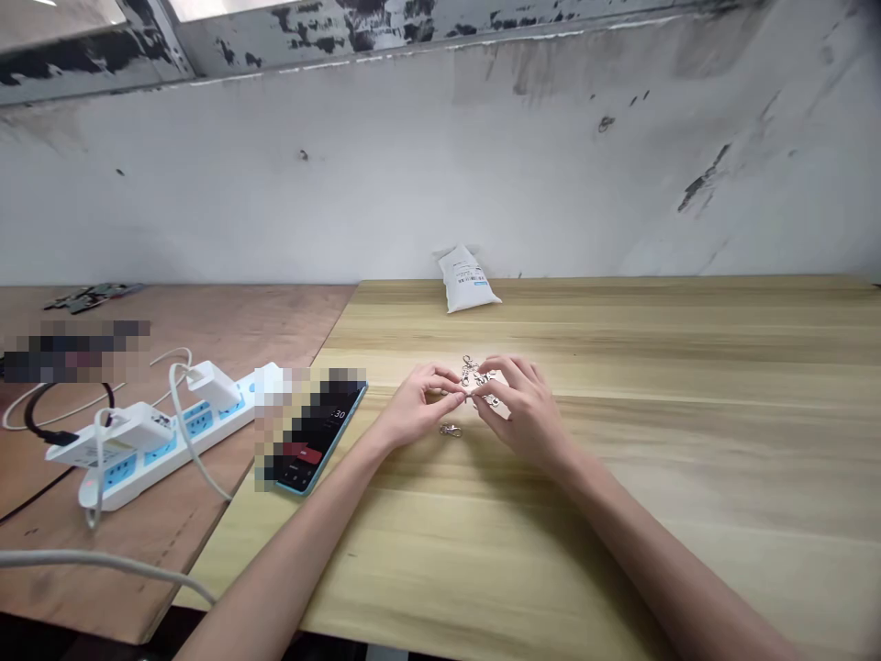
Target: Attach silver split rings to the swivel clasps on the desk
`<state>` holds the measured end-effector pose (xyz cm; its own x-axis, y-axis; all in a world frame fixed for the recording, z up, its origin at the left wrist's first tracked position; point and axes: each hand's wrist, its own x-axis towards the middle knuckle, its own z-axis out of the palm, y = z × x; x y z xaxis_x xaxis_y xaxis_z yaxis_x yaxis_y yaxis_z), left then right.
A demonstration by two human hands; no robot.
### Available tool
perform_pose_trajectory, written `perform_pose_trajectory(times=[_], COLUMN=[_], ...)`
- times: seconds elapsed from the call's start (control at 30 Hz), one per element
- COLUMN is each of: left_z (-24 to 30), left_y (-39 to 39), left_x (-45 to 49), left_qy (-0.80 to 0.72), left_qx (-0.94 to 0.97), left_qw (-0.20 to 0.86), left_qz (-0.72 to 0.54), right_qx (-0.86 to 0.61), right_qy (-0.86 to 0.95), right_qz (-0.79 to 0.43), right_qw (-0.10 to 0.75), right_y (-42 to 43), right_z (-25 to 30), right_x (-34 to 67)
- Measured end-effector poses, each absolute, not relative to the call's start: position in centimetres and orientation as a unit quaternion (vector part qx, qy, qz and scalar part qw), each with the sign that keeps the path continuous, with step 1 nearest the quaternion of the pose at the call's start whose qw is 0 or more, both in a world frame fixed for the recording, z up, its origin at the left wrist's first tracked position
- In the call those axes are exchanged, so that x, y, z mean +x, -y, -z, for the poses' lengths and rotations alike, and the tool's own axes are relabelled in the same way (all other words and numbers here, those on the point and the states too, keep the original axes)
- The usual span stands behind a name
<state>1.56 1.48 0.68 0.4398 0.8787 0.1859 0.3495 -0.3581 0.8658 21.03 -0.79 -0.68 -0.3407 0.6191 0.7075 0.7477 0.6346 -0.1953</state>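
Note:
Several small silver swivel clasps [476, 375] lie in a tangled cluster on the pale wooden table [661, 496]. My left hand [417, 406] and my right hand [524, 411] reach in from either side, with their fingertips meeting at the cluster's near edge. Both seem to pinch a small clasp [472, 397], which the fingers mostly hide. A single loose clasp [450, 430] rests on the wood just below the gap between my hands.
Left of my hands lies a phone [320, 441] with a partly blurred screen. Beyond it, a white power strip [165, 441] with plugged-in adapters and cables sits on a brown plywood table [185, 321]. A white bag [468, 280] leans against the wall.

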Motion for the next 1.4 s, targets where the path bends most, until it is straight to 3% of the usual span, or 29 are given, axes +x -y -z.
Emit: perform_pose_trajectory(times=[0.47,0.77,1.07,1.4], left_z=[-0.61,-0.26,-0.31,-0.24], left_y=[-1.55,-1.74,-1.69,-1.90], left_x=[1.44,1.50,1.33,0.97], left_qy=[-0.390,-0.384,-0.363,-0.338], left_qx=[0.789,0.825,0.887,0.890], left_qw=[0.351,0.252,0.124,0.156], left_qz=[-0.320,-0.330,-0.258,-0.263], right_qx=[-0.430,-0.427,-0.432,-0.418], right_qy=[0.809,0.813,0.814,0.819], right_qz=[0.068,0.071,0.067,0.047], right_qw=[0.395,0.390,0.383,0.390], right_y=[0.72,0.82,0.90,1.03], right_z=[1.04,1.09,1.11,1.07], right_x=[20.89,20.63,20.61,20.54])
